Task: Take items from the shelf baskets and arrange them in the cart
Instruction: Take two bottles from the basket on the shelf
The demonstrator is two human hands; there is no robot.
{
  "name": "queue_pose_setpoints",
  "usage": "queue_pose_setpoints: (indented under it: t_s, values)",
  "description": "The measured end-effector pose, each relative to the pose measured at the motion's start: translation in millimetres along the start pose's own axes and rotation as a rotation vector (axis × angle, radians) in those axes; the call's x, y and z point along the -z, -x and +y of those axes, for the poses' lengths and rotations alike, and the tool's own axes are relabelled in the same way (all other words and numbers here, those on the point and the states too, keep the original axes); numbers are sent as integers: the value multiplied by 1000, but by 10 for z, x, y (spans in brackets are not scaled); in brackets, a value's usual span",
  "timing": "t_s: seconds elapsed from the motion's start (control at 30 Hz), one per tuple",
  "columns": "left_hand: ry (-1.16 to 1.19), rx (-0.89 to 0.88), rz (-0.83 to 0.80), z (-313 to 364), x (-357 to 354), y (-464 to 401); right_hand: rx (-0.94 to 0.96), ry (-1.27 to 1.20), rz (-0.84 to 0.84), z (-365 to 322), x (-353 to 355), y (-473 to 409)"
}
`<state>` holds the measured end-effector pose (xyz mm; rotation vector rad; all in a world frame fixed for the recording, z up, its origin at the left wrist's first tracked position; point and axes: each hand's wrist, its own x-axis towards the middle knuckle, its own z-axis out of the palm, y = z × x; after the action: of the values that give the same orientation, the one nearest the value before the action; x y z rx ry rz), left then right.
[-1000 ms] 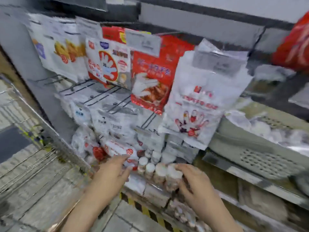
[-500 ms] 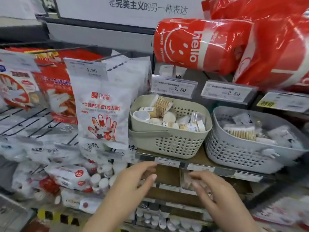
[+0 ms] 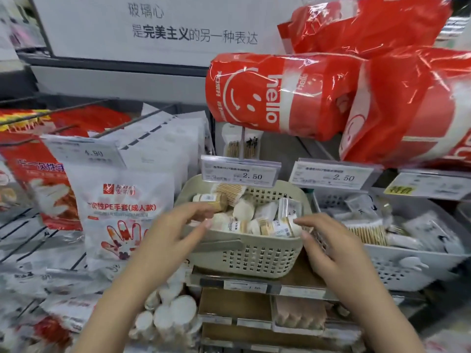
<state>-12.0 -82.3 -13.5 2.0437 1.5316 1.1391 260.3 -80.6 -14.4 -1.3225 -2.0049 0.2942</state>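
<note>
Left hand (image 3: 163,233): fingers spread and loosely extended, reaching over the near left rim of the beige basket (image 3: 244,256); fingertips at or just above the contents, nothing gripped

Beige basket, on the shelf between the hanging glove packs (image 3: 125,212) and the grey basket (image 3: 397,266): holds small toothpick jars (image 3: 277,226), heaped loosely on their sides. Judged light, rigid, smooth plastic, likely slippery and prone to roll; best pinched across the round body, one at a time, or scooped several together

Right hand (image 3: 331,248): fingers open and slightly curved, at the basket's right front corner; contact with the rim cannot be told; holds nothing

Cart: not in view
</note>
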Motion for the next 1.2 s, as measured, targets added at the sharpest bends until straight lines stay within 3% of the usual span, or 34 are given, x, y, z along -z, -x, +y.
queue_pose_setpoints:
  t_s: [0.13, 0.23, 0.37, 0.6, 0.77, 0.87, 1.2]
  values:
    - [-147, -12, 22, -242, 119, -259, -29, 55, -27, 188, -112, -284]
    - [-299, -45, -94, -338, 92, -368, -116, 149, -60, 307, -156, -490]
    - [-387, 44, -204, -415, 19, -413, -230, 143, -207, 363, -234, -720]
    - [-440, 10, -173, -378, 5, -412, -341, 340, -321, 341, -358, -950]
    - [-599, -93, -98, -317, -63, -390, -360, 367, -358, 319, -386, -1059]
    - [-634, -211, 40, -276, -74, -338, -379, 416, -398, 318, -394, -1112]
    - [-349, -140, 284, -148, -145, -271, -261, 426, -349, 308, -260, -1089]
